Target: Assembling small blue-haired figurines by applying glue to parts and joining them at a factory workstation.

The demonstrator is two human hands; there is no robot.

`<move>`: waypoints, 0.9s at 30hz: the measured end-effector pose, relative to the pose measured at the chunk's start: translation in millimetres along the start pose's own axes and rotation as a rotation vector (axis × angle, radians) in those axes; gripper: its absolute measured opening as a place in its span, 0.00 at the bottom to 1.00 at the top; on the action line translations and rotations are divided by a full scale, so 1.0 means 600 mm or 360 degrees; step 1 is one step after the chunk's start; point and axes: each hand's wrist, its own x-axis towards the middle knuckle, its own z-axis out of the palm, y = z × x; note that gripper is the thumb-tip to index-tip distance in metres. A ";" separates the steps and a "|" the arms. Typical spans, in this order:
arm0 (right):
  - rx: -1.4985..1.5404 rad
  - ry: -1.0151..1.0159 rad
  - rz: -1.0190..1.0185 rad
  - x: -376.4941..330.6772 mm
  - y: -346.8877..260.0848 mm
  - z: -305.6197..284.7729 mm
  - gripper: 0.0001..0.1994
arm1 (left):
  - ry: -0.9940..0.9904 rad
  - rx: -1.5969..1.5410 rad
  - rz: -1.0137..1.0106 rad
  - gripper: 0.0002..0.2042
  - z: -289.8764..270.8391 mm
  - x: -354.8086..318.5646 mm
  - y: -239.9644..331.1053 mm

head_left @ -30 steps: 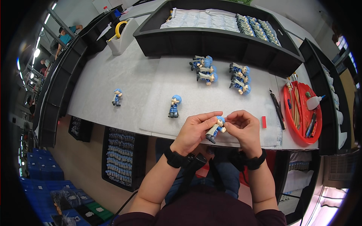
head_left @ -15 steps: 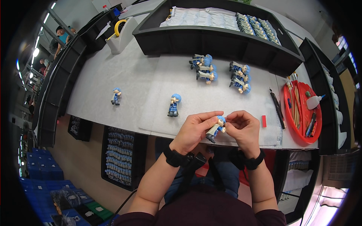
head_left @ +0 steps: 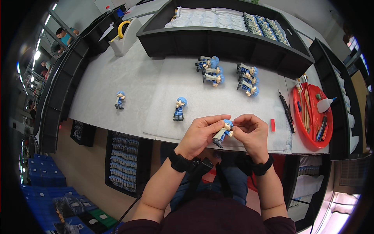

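Both hands meet over the near edge of the grey table (head_left: 117, 74), sharing one small figurine (head_left: 222, 133) with blue hair and a pale body. The left hand (head_left: 199, 134) closes its fingers and thumb around the figurine's body, so the toy lies tilted, its dark feet pointing down toward the person and its head up to the right. The right hand (head_left: 251, 132) pinches at the blue head with fingertips drawn together; exactly what those fingertips grip there is too small to tell. Each wrist carries a black band.

Just beyond the left hand a second blue-haired figurine (head_left: 179, 109) stands upright on a pale mat (head_left: 210, 101). Farther off to the left of that hand, another standing figurine (head_left: 120, 100) is alone on the bare table. Well beyond both hands, two clusters of figurines lie on their sides on the mat: one group (head_left: 209, 70) ahead of the left hand, the other group (head_left: 247, 79) ahead of the right.

Just to the right of the right hand lies a small red block (head_left: 272, 124), then a black pen (head_left: 286, 109), then a round red tray (head_left: 302, 128) holding brushes and a white glue bottle (head_left: 324, 103). At the far side of the table sits a long black bin (head_left: 218, 41), with a tape dispenser (head_left: 124, 36) far off to the left.
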 end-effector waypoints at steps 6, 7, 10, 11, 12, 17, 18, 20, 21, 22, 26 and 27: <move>0.0003 -0.0002 0.0005 0.001 -0.001 0.001 0.09 | -0.0011 -0.0010 -0.0004 0.15 -0.002 0.001 0.000; 0.0002 -0.0005 0.0002 0.002 0.000 0.000 0.09 | -0.0019 -0.0015 -0.0007 0.15 -0.003 0.001 0.000; 0.0012 -0.0035 -0.0021 0.003 0.001 -0.001 0.09 | -0.0010 -0.0060 0.0003 0.15 -0.007 0.003 -0.001; 0.0054 -0.0060 -0.0038 0.003 0.001 -0.001 0.09 | -0.0009 -0.0059 0.0013 0.15 -0.007 0.002 -0.001; 0.0094 -0.0083 -0.0056 0.002 0.000 -0.001 0.08 | 0.0004 -0.0078 0.0018 0.15 -0.005 0.002 -0.001; 0.0248 -0.0053 -0.0037 -0.001 -0.001 -0.006 0.06 | 0.0018 -0.0117 0.0028 0.15 -0.001 -0.003 -0.002; 0.0249 -0.0033 -0.0036 0.000 0.000 -0.006 0.07 | 0.0001 -0.0120 0.0040 0.15 -0.003 -0.003 -0.004; 0.0267 -0.0007 -0.0012 -0.001 0.000 -0.004 0.09 | -0.0014 -0.0123 0.0063 0.15 -0.003 -0.005 -0.005; 0.0285 0.0029 0.0020 -0.001 0.000 -0.004 0.11 | -0.0012 -0.0134 0.0077 0.15 -0.002 -0.006 -0.006; 0.0282 0.0017 0.0016 -0.001 0.001 -0.004 0.11 | -0.0010 -0.0146 0.0090 0.15 -0.001 -0.006 -0.006; 0.0335 0.0054 -0.0017 0.000 0.004 -0.008 0.16 | 0.0013 -0.0132 0.0126 0.15 0.003 -0.007 -0.008; 0.0343 0.0072 -0.0018 0.001 0.002 -0.007 0.16 | -0.0008 -0.0140 0.0129 0.15 0.002 -0.006 -0.009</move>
